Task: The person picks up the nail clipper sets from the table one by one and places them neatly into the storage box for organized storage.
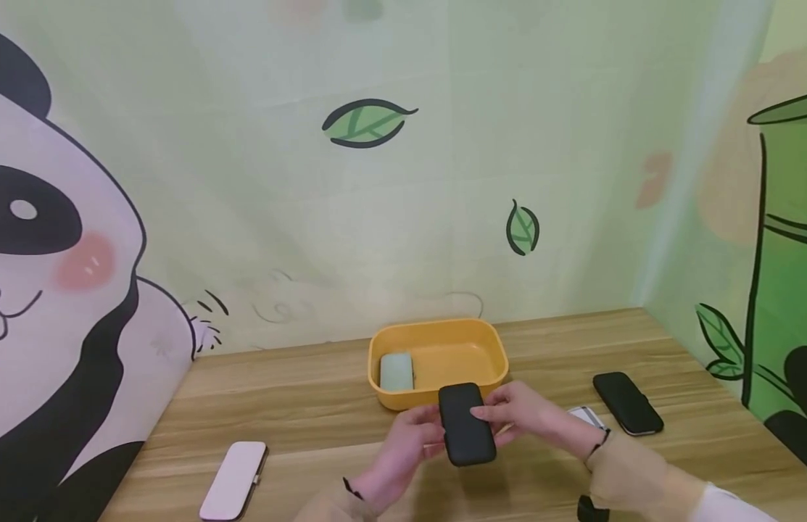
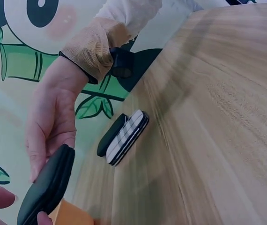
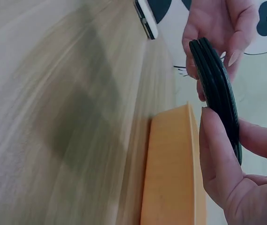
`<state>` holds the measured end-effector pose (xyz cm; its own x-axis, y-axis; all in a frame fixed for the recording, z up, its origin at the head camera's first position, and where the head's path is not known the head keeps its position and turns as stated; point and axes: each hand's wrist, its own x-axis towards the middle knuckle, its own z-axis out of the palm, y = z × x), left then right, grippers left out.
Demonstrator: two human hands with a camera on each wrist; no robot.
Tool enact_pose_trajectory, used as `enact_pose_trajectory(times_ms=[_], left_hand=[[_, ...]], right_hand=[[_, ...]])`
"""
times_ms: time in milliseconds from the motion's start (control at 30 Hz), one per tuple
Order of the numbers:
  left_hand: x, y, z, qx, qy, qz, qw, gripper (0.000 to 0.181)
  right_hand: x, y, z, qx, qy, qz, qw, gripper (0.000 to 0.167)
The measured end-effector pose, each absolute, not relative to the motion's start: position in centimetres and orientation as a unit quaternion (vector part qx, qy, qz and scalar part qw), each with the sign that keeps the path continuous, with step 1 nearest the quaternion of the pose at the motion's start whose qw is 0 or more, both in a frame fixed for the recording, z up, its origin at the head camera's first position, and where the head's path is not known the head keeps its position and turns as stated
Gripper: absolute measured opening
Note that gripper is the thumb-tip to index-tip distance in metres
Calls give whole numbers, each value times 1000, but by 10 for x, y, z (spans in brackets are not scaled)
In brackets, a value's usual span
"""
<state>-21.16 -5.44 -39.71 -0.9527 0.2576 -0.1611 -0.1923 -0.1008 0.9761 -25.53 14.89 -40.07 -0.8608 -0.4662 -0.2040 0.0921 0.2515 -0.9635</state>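
The black wallet [image 1: 469, 425] is held up off the counter [image 1: 312, 395], just in front of the yellow bin and outside it; in the head view its far end overlaps the bin's near wall. Its broad face turns up toward the head camera, while the right wrist view shows a layered edge, folded closed.

Both hands have hold of it. The right hand [image 1: 517, 413] pinches it, thumb laid on the upper face and fingers underneath; the left hand [image 1: 412, 442] grasps the opposite long edge between thumb and fingers. Gripping from two sides probably keeps the wallet steady and flat, with most of its face uncovered — a hold that would suit turning or inspecting it as well as carrying it.

The bin [image 1: 442, 326] sits near the back of the counter, within easy reach of both hands. In it, at the left end, is a pale green case [image 1: 396, 371], the one thing to be seen inside; it seems to rest against or close to the end wall.

Farther out, a pink case [image 1: 233, 481] lies flat on the left, its clasp to the right. On the right lie a dark case [image 1: 628, 403] and, beside it, a plaid case [image 2: 126, 137] — partly hidden behind the right forearm in the head view.
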Motion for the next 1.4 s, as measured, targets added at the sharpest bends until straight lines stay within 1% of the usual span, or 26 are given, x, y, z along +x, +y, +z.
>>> enact_pose_trajectory(times_ms=[167, 333, 600, 967, 1300, 1400], left_hand=[[-215, -55, -394, 27, 662, 738, 128, 43], [-222, -55, -395, 32, 677, 729, 98, 45], [-239, -51, -397, 10, 698, 713, 58, 45], [-261, -52, -397, -19, 706, 706, 54, 43], [-279, -51, -394, -30, 696, 716, 47, 40], [-285, -52, -393, -35, 697, 715, 48, 40]], right_hand=[[-259, 145, -396, -116, 755, -603, 229, 29], [-264, 141, -394, -97, 752, -614, 219, 32], [-275, 136, -392, -82, 757, -617, 199, 33], [-295, 128, -394, -44, 758, -621, 194, 30], [-310, 125, -394, -41, 713, -665, 217, 28], [-315, 124, -392, -32, 717, -662, 217, 32]])
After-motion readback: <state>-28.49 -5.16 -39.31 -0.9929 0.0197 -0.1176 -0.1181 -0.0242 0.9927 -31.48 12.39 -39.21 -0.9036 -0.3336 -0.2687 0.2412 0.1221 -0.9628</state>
